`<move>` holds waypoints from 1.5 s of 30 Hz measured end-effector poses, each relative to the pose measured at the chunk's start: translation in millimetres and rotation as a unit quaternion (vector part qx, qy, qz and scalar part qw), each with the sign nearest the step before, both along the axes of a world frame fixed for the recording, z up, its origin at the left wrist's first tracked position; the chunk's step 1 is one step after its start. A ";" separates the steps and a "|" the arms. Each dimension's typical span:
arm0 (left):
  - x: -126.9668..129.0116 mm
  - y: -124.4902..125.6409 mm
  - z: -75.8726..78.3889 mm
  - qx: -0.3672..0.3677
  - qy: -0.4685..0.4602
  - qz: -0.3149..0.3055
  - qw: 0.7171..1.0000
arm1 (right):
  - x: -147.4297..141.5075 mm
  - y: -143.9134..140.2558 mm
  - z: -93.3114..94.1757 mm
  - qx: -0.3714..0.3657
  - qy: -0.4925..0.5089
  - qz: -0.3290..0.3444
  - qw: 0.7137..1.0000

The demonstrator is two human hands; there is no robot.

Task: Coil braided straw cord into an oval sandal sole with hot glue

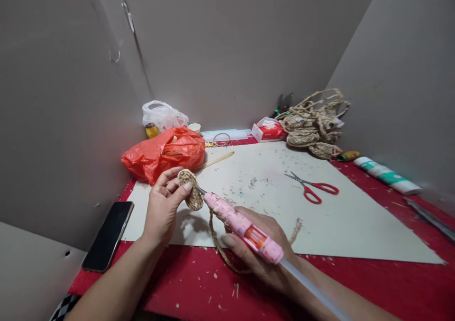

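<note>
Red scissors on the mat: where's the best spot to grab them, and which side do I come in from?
Take the scissors by the red loop handles, which point right and toward you. Come from above on the right side with the right hand, once it sets down the glue gun. They lie flat, slightly open, blades pointing away left.

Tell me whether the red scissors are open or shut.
Open. The scissors lie flat on the white sheet, blades spread apart in a narrow V, away from both hands.

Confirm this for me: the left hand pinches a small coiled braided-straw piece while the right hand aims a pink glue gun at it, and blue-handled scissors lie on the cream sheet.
One detail is wrong: the scissors have red handles, not blue, as the head view shows. The left hand does pinch the small coiled braided-straw piece, and the right hand aims the pink glue gun at it.
</note>
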State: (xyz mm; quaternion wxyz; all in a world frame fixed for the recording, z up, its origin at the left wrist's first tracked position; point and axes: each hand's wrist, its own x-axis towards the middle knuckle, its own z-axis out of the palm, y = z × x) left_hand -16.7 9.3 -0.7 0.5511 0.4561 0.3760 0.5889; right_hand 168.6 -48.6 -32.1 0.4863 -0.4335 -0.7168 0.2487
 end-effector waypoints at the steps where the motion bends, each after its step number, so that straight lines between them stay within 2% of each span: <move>1: 0.0 -0.2 0.0 -0.001 0.001 -0.003 1.000 | 0.1 0.2 0.0 0.009 -0.024 0.016 1.000; 3: 0.2 -0.7 0.2 -0.003 0.002 -0.007 1.000 | 0.7 0.8 0.1 0.019 -0.058 0.034 0.998; 5: 0.7 -1.5 0.6 -0.006 0.003 -0.008 1.000 | 1.4 1.5 0.1 0.024 -0.065 0.026 0.997; 17: 2.8 -4.3 1.6 0.000 0.011 -0.007 1.000 | -0.2 2.0 -5.7 0.054 -0.091 0.011 0.994; 26: 1.7 -3.8 1.4 0.008 0.004 0.010 1.000 | -1.0 -0.1 -5.9 0.052 -0.105 0.008 0.993; 33: 0.1 -3.0 1.6 0.014 -0.003 0.001 1.000 | -1.3 -0.4 -3.1 0.066 -0.104 0.007 0.992; 42: -0.6 -2.3 1.7 0.016 0.021 0.019 0.999 | -2.3 0.5 -4.2 0.060 -0.109 0.002 0.992; 45: -0.1 -1.7 1.9 0.017 0.018 0.020 1.000 | -1.2 0.2 -7.4 0.032 -0.083 -0.003 0.996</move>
